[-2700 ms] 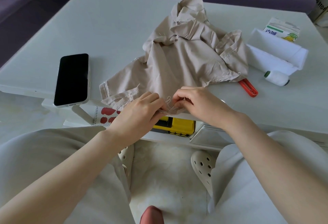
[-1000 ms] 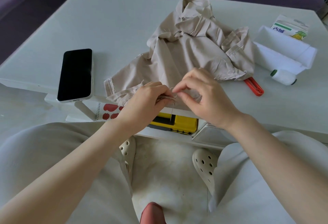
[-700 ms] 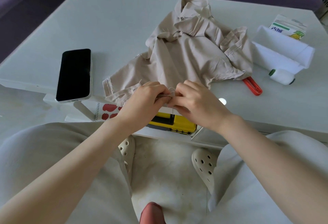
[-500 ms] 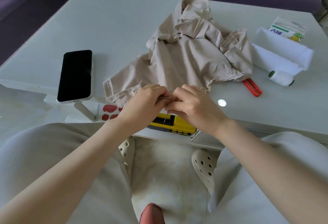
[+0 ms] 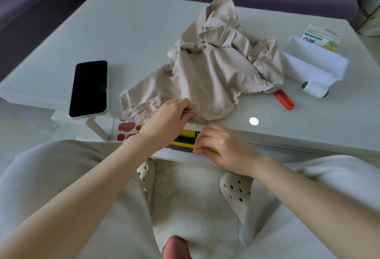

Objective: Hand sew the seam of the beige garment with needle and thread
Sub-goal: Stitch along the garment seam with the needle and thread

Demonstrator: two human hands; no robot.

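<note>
Two hands grip: our left hand (image 5: 166, 119) pinches the beige garment (image 5: 209, 69), our right hand (image 5: 222, 147) below it pinches thread (image 5: 194, 122)

The garment (image 5: 216, 73) is thin beige woven cloth, matt and creased, and its cut edges fray beside rows of pale stitching. The thread (image 5: 213, 109) looping off its near edge is fine, pale and matt. The table (image 5: 123, 32) is smooth and pale, with a soft sheen that mirrors a round spot of light. On its left, the phone (image 5: 89, 88) has a glossy black glass face and a pale shiny rim. On the right lie a spool (image 5: 314, 89) of matt white yarn with green plastic ends, a smooth orange-red plastic handle (image 5: 284, 99), a folded matt white sheet (image 5: 314, 63) and a printed card carton (image 5: 320, 40). The near shoes (image 5: 236, 191) are matt, perforated plastic, and the rug (image 5: 185, 197) is shaggy.
</note>
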